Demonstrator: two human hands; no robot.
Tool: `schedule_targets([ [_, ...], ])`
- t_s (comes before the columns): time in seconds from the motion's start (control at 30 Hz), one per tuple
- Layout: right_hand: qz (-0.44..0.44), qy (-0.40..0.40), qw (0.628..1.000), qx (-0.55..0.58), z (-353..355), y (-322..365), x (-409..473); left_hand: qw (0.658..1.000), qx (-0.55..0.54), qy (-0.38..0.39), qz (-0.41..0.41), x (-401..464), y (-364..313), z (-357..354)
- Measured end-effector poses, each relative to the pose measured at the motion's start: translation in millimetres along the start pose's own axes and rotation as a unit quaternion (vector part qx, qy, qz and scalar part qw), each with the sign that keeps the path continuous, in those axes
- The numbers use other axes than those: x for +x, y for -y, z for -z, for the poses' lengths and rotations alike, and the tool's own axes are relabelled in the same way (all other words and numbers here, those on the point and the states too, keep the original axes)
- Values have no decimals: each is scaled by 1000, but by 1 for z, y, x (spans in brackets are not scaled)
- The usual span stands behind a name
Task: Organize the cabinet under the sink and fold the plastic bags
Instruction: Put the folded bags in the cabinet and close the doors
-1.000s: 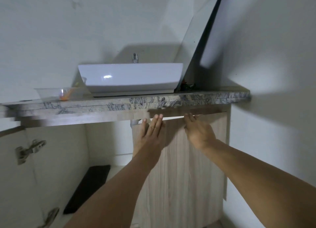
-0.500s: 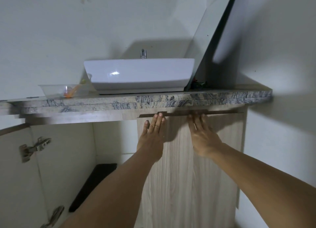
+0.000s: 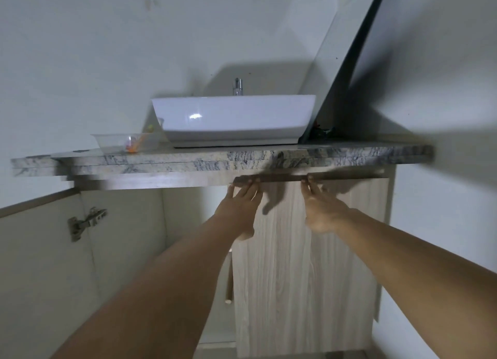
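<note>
The light wood-grain right cabinet door (image 3: 304, 272) under the sink stands almost flush with the cabinet front. My left hand (image 3: 239, 208) lies flat on its upper left part with straight fingers reaching the door's top edge. My right hand (image 3: 322, 210) presses flat on the upper middle, fingertips also at the top edge. The left cabinet door (image 3: 37, 264) hangs open at the left, showing its metal hinge (image 3: 86, 222) and the pale cabinet interior (image 3: 185, 224). No plastic bags are in view.
A white basin (image 3: 234, 119) with a tap sits on the marbled stone counter (image 3: 215, 159). A clear plastic tub (image 3: 123, 143) with small coloured items stands left of it. A mirror panel (image 3: 341, 70) leans against the wall on the right.
The right door has swung toward the cabinet under both hands, closing the gap at its top. My fingertips have slid up to the door's top edge, and the view has shifted.
</note>
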State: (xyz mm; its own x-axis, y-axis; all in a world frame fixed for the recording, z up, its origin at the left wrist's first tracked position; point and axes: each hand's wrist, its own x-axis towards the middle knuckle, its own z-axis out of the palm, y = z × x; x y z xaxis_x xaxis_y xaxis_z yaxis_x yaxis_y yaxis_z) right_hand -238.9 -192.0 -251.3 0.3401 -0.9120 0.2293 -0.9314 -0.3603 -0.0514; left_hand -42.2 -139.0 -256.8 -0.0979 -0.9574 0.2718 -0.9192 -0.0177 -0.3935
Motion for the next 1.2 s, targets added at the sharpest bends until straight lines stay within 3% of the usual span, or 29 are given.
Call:
schedule_targets([
  [0.2, 87, 34, 995, 32, 42, 36, -43, 996, 9, 66, 61, -70, 35, 42],
  [0.33, 150, 46, 986, 48, 68, 77, -69, 976, -80, 105, 172, -143, 63, 74],
  [0.6, 284, 66, 952, 97, 83, 225, -137, 928, -88, 138, 334, -316, 150, 100],
  [0.87, 423, 45, 894, 142, 75, 389, -204, 881, -27, 56, 469, -439, 231, 85],
  [1.03, 457, 29, 877, 147, 68, 452, -209, 828, -193, -27, 525, -454, 251, 55],
  [1.2, 452, 24, 881, 135, 68, 484, -186, 723, -375, -175, 553, -455, 262, 27],
])
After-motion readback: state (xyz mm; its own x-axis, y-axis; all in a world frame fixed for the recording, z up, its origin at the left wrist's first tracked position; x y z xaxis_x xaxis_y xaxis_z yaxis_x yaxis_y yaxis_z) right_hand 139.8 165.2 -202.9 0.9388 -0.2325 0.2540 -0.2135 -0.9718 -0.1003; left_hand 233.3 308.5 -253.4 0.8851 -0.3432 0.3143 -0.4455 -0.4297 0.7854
